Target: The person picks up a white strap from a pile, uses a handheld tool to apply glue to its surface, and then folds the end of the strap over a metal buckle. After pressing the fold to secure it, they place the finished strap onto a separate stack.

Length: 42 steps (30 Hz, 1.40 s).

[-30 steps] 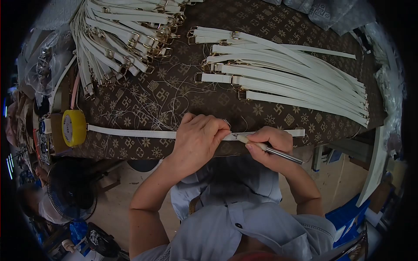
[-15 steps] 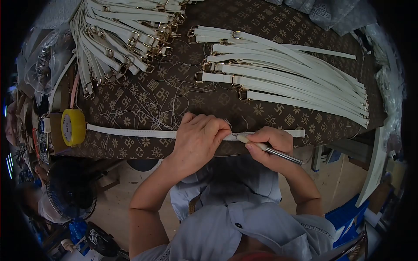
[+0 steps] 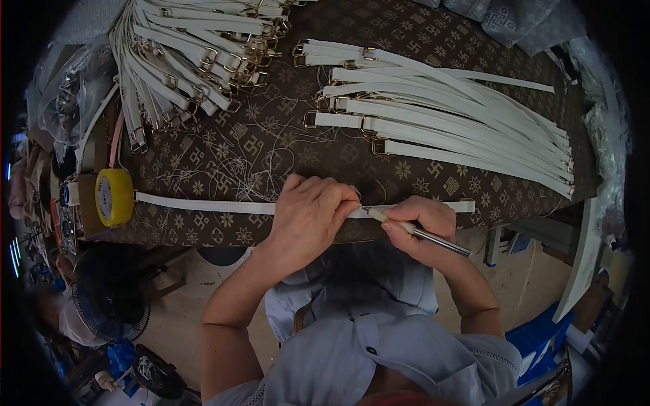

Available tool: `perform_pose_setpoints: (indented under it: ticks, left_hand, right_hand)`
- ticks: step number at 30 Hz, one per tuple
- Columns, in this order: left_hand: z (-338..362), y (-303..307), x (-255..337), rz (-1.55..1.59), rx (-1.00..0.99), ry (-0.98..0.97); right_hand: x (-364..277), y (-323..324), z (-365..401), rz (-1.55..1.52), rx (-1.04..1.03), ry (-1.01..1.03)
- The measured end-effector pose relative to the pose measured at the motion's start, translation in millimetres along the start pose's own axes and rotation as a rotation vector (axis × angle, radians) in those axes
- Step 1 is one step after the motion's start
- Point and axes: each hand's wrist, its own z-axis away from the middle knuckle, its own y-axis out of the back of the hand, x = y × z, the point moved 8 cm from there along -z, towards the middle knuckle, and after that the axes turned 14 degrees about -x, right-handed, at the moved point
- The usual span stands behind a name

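Note:
A narrow white strap [image 3: 223, 206] lies lengthwise along the near edge of the cloth-covered table, with a metal ring at its right end. My left hand [image 3: 310, 213] is closed over the middle of it, thumb and forefinger pinched together at the strap. A fine loose thread curls up just beyond those fingertips. In my right hand [image 3: 426, 227] is a pen-like tool [image 3: 433, 239] with a pale front part and a silver barrel. Its tip points left, right at the strap's surface, a short way from my left fingertips.
White straps with gold buckles [image 3: 447, 122] lie in a row at the right back; a thicker bundle [image 3: 196, 61] is heaped at the left back. Loose thread clippings [image 3: 240, 169] tangle between them. Yellow tape [image 3: 115, 197] stands at the left edge, above a black fan [image 3: 112, 298].
Both hands and the strap stay almost where they were. The tool's tip has shifted very slightly, and the thread by my left fingertips curls a little differently.

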Motion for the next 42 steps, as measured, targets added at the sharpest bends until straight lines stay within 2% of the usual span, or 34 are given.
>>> perform_pose_setpoints:
  ticks: [8, 10, 12, 13, 15, 16, 17, 19, 20, 21, 23, 26, 28, 31, 34, 42]
  left_hand:
    - [1.8, 0.9, -4.9, 0.042, 0.029, 0.012]
    - [5.2, 4.0, -6.7, 0.055, 0.04, 0.016]
    - [19.0, 2.3, -40.5, 0.63, 0.128, 0.325]
    - [18.3, 4.1, -43.0, 0.628, 0.129, 0.322]
    - [24.6, 20.7, -57.3, 0.974, 0.463, 0.211]
    - [28.7, 22.7, -56.2, 0.812, 0.423, 0.284]
    - [28.3, 22.6, -52.2, 0.81, 0.423, 0.278]
    - [15.7, 26.7, -10.7, 0.037, 0.244, 0.159]
    - [11.1, 20.1, -3.3, -0.001, 0.132, 0.175]
    - [11.3, 18.9, -0.4, -0.002, 0.131, 0.174]
    - [6.8, 6.7, 10.3, -0.133, -0.021, 0.104]
    - [5.8, 4.6, 7.9, -0.091, -0.022, 0.08]
    - [6.4, 3.5, 8.0, -0.095, 0.0, 0.058]
    - [6.3, 2.0, 7.2, -0.079, 0.017, 0.053]
    - [5.3, 1.5, 4.9, -0.054, 0.016, 0.063]
    - [7.6, 2.5, 7.0, -0.069, 0.056, -0.004]
  right_hand:
    - [4.0, 2.0, 4.5, -0.011, 0.003, -0.039]
    - [11.2, 4.2, 8.5, -0.117, 0.023, -0.095]
    - [11.7, 7.0, 10.2, -0.209, 0.063, -0.092]
    - [13.6, 9.8, 11.9, -0.301, 0.102, -0.094]
    - [18.2, 10.6, 16.0, -0.35, 0.103, -0.088]
    - [20.7, 10.3, 17.7, -0.403, 0.101, -0.084]
    - [21.0, 11.2, 17.8, -0.4, 0.105, -0.08]
    - [24.0, 11.5, 19.2, -0.474, 0.124, -0.09]
    - [24.5, 11.7, 19.6, -0.475, 0.125, -0.089]
    - [25.5, 11.5, 19.7, -0.478, 0.12, -0.093]
    - [24.9, 11.8, 19.1, -0.48, 0.116, -0.094]
    - [21.8, 12.8, 17.3, -0.421, 0.113, -0.128]
    - [8.7, 14.1, 14.4, -0.169, 0.065, -0.048]
    - [13.3, 17.6, 16.9, -0.231, 0.117, -0.137]
    - [15.5, 14.8, 16.8, -0.115, 0.051, -0.133]
    - [14.6, 12.8, 13.3, -0.057, 0.037, -0.138]
